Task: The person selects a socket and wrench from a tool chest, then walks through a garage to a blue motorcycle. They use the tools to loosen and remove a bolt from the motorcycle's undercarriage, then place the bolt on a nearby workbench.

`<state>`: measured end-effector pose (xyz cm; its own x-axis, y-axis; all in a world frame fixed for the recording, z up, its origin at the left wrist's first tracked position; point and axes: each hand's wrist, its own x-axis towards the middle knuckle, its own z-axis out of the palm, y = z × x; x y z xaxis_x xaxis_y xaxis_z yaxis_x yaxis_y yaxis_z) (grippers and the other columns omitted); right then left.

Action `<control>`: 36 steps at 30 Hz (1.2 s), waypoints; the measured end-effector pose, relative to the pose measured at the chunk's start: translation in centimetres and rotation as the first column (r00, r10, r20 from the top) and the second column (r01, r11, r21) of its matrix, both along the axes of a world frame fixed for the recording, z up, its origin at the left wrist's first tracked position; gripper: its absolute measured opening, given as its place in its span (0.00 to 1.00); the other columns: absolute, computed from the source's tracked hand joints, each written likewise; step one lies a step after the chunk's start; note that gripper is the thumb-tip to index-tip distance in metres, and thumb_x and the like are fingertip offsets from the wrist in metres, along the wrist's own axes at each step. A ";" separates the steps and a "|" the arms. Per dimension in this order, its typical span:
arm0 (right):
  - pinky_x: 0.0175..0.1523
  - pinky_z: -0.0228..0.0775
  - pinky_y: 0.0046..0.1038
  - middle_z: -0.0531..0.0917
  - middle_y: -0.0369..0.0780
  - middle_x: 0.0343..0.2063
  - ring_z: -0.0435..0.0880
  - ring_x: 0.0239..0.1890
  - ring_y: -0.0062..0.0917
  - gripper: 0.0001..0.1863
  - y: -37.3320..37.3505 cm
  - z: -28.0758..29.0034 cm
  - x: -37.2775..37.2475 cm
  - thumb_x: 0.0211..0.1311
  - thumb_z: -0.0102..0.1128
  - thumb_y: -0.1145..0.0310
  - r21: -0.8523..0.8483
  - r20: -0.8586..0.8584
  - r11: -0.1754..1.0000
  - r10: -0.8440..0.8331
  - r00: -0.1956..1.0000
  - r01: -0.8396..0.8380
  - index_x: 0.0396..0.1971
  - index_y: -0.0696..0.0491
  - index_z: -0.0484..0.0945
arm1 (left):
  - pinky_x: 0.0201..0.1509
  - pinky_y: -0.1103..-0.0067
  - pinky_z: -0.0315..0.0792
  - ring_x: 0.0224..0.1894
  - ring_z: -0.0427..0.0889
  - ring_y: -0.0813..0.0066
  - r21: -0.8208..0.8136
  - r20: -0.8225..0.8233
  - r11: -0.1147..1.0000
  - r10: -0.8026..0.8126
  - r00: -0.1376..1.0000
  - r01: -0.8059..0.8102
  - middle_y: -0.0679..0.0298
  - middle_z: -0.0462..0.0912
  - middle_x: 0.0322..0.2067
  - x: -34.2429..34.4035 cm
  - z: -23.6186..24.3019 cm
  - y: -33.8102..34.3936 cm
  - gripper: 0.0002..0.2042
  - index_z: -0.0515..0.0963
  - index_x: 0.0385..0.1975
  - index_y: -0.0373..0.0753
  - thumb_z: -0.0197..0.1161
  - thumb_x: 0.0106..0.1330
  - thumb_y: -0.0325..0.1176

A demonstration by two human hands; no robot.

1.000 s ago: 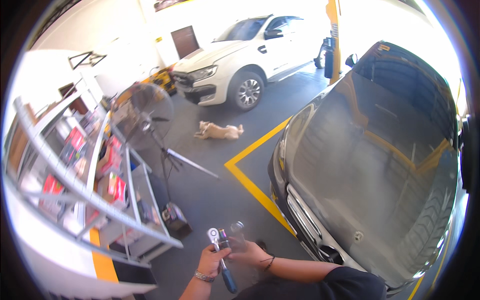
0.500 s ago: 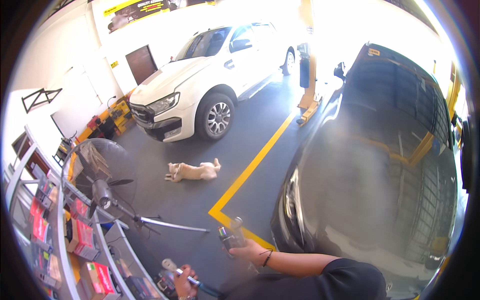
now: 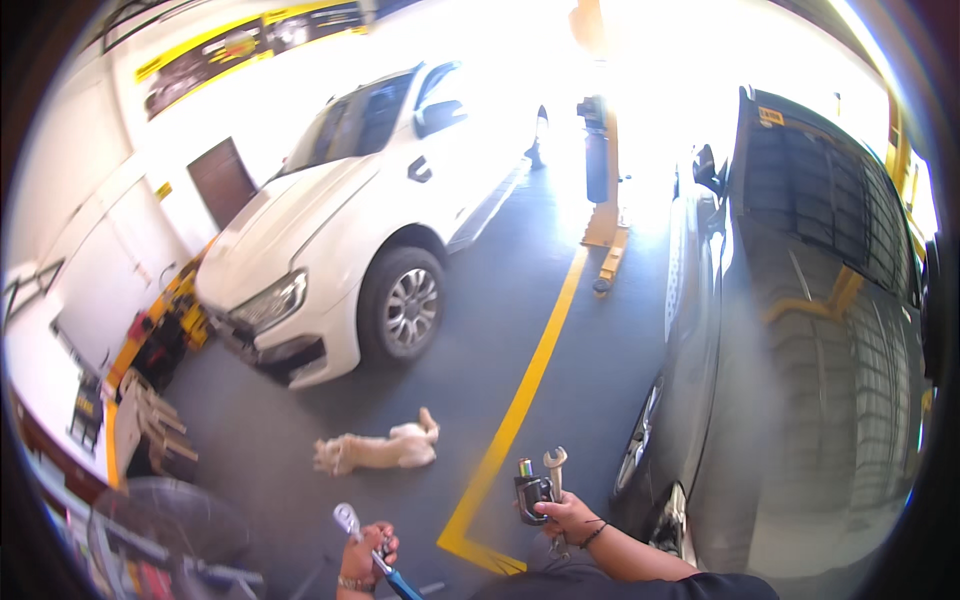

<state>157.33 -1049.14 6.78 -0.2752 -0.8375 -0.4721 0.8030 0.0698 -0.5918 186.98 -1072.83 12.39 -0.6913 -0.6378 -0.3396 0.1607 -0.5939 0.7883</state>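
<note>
My left hand (image 3: 366,555) is closed around a ratchet wrench (image 3: 346,518), its silver head pointing up and its blue handle running down toward me. To the right, my right hand (image 3: 570,518) grips two things together. One is an open-ended spanner (image 3: 555,461) with its jaw upward. Beside it is a black metal tool with a shiny threaded-looking top (image 3: 530,488); its exact kind is unclear. Something small and metallic hangs below that hand, too blurred to name. Both hands are held above the floor, well apart from each other.
A light-coloured dog (image 3: 380,452) lies on the grey floor ahead. A white pickup (image 3: 330,220) stands left; a dark vehicle (image 3: 800,400) is close on the right. A yellow lift post (image 3: 606,225) rises between them. A blurred fan (image 3: 165,525) is at lower left.
The view has moved forward, past the shelf of boxes; the fan has slid to the lower left. Dog and pickup appear nearer. Both hands keep hold of their tools.
</note>
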 end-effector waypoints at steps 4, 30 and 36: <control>0.20 0.61 0.19 0.81 0.44 0.48 0.65 0.14 0.14 0.23 -5.7 -3.2 -11.5 0.55 0.63 0.70 -0.006 -0.062 0.988 -0.156 0.986 0.156 0.51 0.60 0.71 | 0.23 0.84 0.70 0.28 0.75 0.80 -0.121 0.301 0.765 -0.580 0.757 0.633 0.62 0.74 0.30 -21.2 1.0 -14.9 0.13 0.74 0.25 0.37 0.61 0.65 0.39; 0.19 0.59 0.19 0.83 0.44 0.37 0.65 0.13 0.14 0.17 -55.3 -3.3 -77.8 0.61 0.62 0.64 0.165 -0.154 0.892 -0.397 0.905 0.420 0.45 0.57 0.71 | 0.45 0.72 0.74 0.44 0.80 0.65 0.380 0.874 0.396 -0.451 -0.183 0.836 0.57 0.83 0.40 -74.2 -30.5 -64.7 0.19 0.80 0.40 0.33 0.62 0.62 0.45; 0.18 0.58 0.18 0.82 0.42 0.34 0.66 0.13 0.14 0.19 -64.1 -3.2 -95.3 0.57 0.64 0.65 0.029 -0.072 0.927 -0.371 0.926 0.373 0.45 0.56 0.71 | 0.50 0.67 0.73 0.46 0.81 0.60 0.038 0.998 0.252 -0.051 -0.026 0.967 0.52 0.83 0.43 -112.2 -22.6 -84.5 0.28 0.80 0.44 0.31 0.67 0.57 0.52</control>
<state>62.06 -1113.26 3.63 -0.5939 -0.6493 -0.4752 0.7367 -0.2014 -0.6456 74.75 -1157.35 -10.26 -0.5130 -0.4537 -0.7286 -0.7781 0.6043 0.1715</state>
